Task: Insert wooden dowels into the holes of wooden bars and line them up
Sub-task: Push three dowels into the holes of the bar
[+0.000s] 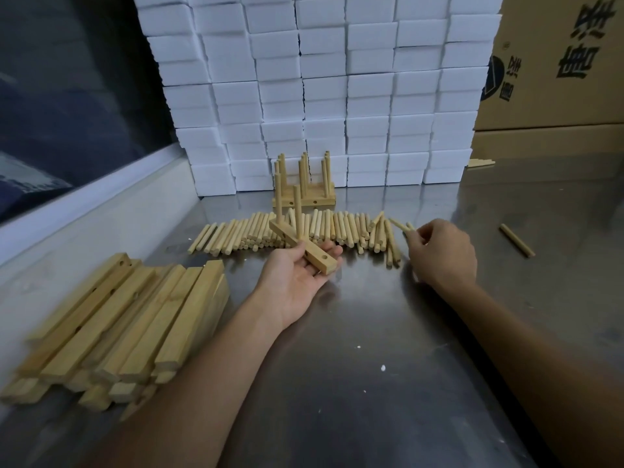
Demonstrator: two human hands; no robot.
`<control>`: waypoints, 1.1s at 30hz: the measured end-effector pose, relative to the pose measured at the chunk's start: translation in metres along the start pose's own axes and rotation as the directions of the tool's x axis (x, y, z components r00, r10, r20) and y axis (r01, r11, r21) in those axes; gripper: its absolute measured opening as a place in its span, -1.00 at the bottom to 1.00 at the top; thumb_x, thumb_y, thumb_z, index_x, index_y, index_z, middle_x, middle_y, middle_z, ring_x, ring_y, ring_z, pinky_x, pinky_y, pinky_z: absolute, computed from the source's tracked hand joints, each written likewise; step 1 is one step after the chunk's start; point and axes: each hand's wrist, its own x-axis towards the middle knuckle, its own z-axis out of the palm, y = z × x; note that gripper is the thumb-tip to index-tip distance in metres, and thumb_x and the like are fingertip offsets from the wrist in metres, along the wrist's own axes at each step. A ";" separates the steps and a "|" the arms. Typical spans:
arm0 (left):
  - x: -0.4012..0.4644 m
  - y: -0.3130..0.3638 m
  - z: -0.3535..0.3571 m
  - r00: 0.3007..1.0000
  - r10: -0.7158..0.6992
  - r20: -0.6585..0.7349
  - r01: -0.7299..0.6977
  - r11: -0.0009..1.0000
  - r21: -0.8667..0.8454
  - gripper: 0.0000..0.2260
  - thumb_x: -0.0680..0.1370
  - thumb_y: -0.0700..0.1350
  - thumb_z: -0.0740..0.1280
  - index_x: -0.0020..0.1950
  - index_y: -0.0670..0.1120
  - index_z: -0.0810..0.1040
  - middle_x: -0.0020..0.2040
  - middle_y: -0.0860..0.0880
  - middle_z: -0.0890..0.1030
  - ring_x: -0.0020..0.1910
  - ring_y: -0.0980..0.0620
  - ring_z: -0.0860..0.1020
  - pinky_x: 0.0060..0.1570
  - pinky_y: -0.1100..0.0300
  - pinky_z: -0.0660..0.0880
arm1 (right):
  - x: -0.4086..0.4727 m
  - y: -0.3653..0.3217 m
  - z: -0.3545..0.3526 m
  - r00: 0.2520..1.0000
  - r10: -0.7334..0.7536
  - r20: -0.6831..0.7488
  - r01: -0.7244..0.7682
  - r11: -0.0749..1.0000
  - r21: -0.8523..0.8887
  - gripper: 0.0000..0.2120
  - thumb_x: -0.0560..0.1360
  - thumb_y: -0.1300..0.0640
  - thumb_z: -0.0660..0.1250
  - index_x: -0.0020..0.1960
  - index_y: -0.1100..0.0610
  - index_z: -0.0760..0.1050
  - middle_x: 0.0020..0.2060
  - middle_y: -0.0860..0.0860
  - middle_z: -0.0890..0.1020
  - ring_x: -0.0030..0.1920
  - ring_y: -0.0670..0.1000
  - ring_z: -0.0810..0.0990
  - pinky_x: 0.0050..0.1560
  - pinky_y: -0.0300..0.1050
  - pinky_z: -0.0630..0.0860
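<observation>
A person's two bare forearms reach over a shiny metal table (388,332). The left hand (297,275) lies palm up, its fingers curled around a wooden bar (304,246) that rests diagonally across the palm. Two dowels (297,211) stand upright in the bar's far holes, and one empty hole shows near its close end, just past the fingertips. The right hand (442,251), seen from the back, has its fingers bent and pinches the end of a single dowel (400,225) at the right edge of a long row of loose dowels (287,233) lying side by side. Behind the row, finished bars (304,194) with upright dowels sit against a wall of stacked white foam blocks (320,89). A pile of plain bars (114,329) lies at the left. One stray dowel (516,240) lies far right, near cardboard boxes (553,62).
</observation>
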 end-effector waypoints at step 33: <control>-0.002 -0.004 -0.001 0.999 0.038 -0.025 -0.037 0.999 0.022 -0.76 0.70 -0.21 0.08 0.22 -0.34 0.44 -0.01 -0.28 0.64 -0.03 -0.20 0.68 0.01 -0.05 0.58 | -0.014 -0.018 -0.017 0.973 0.232 -0.001 -0.135 0.571 0.810 -0.64 0.59 0.00 0.35 -0.29 0.08 0.32 -0.50 -0.06 0.44 -0.56 -0.21 0.47 -0.52 -0.31 0.45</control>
